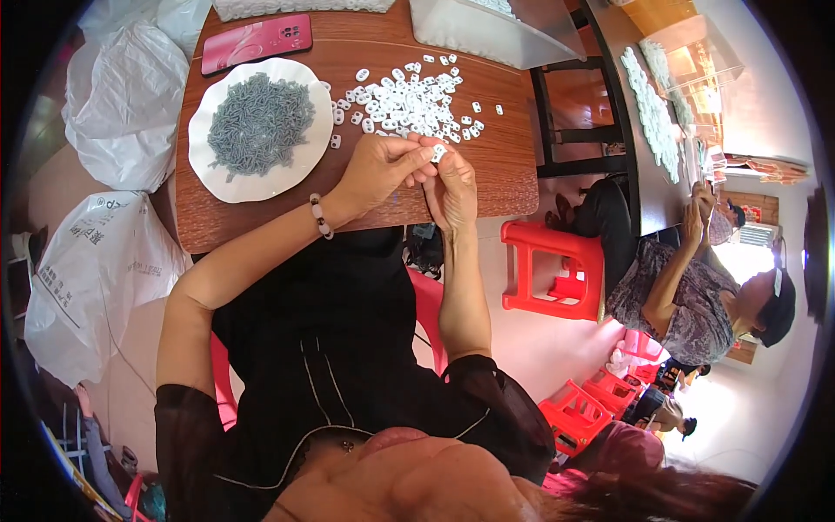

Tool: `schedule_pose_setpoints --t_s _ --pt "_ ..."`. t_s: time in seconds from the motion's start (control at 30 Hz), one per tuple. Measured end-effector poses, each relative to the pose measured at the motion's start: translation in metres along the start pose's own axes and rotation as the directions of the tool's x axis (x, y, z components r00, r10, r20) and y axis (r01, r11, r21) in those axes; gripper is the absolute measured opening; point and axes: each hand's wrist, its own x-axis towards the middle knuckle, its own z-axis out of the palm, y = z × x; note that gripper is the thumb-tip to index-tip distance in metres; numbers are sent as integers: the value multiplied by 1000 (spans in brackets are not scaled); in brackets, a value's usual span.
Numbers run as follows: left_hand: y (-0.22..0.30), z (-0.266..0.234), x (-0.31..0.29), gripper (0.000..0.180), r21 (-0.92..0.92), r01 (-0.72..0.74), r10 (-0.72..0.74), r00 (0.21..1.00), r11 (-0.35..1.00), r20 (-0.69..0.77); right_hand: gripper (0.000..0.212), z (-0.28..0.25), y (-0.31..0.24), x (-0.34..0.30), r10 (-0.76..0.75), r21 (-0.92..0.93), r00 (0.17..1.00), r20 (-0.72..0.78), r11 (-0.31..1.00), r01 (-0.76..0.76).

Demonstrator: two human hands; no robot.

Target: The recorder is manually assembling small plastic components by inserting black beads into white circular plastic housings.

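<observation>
Above the front part of the brown table [365,43], my two hands meet at the fingertips. Between the thumb and fingers of my right hand [456,187] is a small white two-holed plastic piece [439,152]. My left hand [381,170] is closed in a pinch against the piece's left edge; whatever its fingertips hold is hidden. Just beyond my hands lies a loose pile of similar white pieces [402,103]. A white wavy-rimmed plate [205,143] to the left of my left hand bears a heap of small grey rod-like pins [261,122].
A pink phone [257,45] lies behind the plate. Translucent bins [487,39] stand at the far edge. White plastic bags [122,104] crowd the floor at left. To the right are a red stool [557,270] and another person [687,296] working at a dark table [622,104].
</observation>
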Motion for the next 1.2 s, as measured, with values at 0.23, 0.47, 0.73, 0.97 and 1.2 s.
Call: schedule_pose_setpoints --t_s 0.23,0.47,0.73,0.97,1.2 --pt "-2 -4 1 22 -2 -6 6 1000 1000 -18 49 8 -3 0 -8 -69 1000 2 998 8" --pt "-4 -4 -2 21 11 -18 19 999 1000 -33 49 12 -5 -1 0 -76 999 43 997 4" --pt "0 -6 -3 22 -5 -2 2 1000 1000 -19 49 12 -5 -1 6 -80 999 34 997 -3" --pt "0 -10 -2 22 -15 64 -63 997 998 33 49 13 -5 -1 9 -79 1000 28 997 -7" --pt "5 -9 -2 24 -48 61 -59 998 997 30 47 6 -6 -2 29 -101 996 81 995 -21"
